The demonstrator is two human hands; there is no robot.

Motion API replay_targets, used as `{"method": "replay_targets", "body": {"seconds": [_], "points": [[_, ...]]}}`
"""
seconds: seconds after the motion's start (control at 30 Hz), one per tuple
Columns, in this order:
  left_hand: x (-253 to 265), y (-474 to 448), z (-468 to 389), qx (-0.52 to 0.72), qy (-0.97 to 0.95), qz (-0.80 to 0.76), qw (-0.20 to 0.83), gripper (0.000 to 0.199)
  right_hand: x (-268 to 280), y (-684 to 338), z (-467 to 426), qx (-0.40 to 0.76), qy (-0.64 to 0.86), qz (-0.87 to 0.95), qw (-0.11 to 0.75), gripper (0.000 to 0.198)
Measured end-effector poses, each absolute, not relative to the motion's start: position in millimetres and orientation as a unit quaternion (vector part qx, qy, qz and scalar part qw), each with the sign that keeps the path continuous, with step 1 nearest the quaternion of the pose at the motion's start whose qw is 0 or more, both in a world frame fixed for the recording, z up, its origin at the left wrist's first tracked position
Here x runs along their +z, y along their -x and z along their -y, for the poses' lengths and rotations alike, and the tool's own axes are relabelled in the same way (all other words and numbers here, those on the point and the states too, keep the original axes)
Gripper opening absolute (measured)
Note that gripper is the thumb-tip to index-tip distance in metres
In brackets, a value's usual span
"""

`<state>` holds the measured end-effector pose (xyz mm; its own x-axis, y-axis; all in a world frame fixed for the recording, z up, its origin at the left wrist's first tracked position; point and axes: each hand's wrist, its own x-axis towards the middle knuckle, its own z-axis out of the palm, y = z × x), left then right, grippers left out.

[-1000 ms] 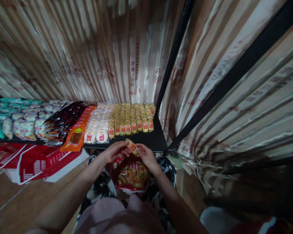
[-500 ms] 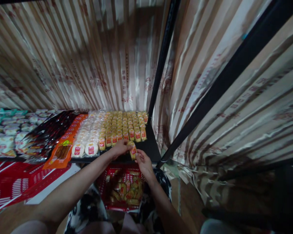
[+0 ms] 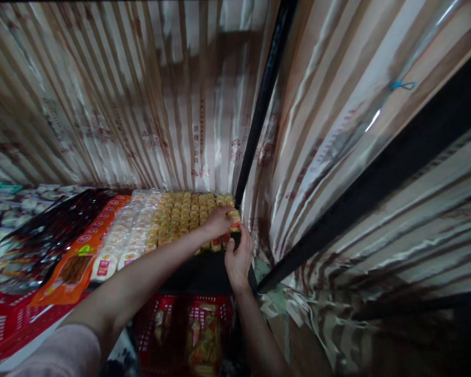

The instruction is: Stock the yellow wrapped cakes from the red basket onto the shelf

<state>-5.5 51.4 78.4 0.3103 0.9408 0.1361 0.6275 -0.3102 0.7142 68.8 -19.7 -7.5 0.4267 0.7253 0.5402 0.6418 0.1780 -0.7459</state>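
Observation:
A small yellow-wrapped snack packet [image 3: 234, 222] with a red label is at the right end of rows of similar yellow snack packets [image 3: 180, 214] on a black shelf [image 3: 196, 272]. My left hand [image 3: 220, 222] is closed on its upper left side, partly covering the rows. From below, my right hand [image 3: 238, 259] has its fingers at the packet's right side, and its thumb sits lower left, with a dark gap between. Under the shelf edge a red basket [image 3: 145, 335] holds several loose yellow packets [image 3: 206, 340].
Left of the rows lie white round packets [image 3: 105, 266], an orange snack bag [image 3: 68, 272] and dark packs [image 3: 58, 220]. A second red basket [image 3: 0, 324] is at lower left. Black posts [image 3: 259, 110] and a patterned curtain [image 3: 172, 104] bound the shelf's back and right.
Both hands have moved with the packet from the shelf's front edge to the right end of the rows, farther back. The view has shifted, bringing the shelf lower.

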Motion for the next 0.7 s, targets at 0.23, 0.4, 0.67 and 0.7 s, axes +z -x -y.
{"method": "replay_targets", "body": {"seconds": [0.23,0.4,0.67,0.7], "points": [[76,-24,-95,0.228,-0.819,-0.489,0.196,0.034,-16,-84,-25,0.119,0.667,0.473,0.564,0.056],[55,-35,-118,0.198,-0.831,-0.494,0.164,0.034,-35,-92,-47,0.171,0.678,0.443,0.561,0.057],[30,-34,-141,0.172,-0.838,-0.500,0.135,0.026,-59,-106,-74,0.240,0.666,0.415,0.572,0.060],[29,-34,-143,0.169,-0.838,-0.503,0.130,0.025,-60,-107,-77,0.248,0.665,0.415,0.569,0.061]]}}
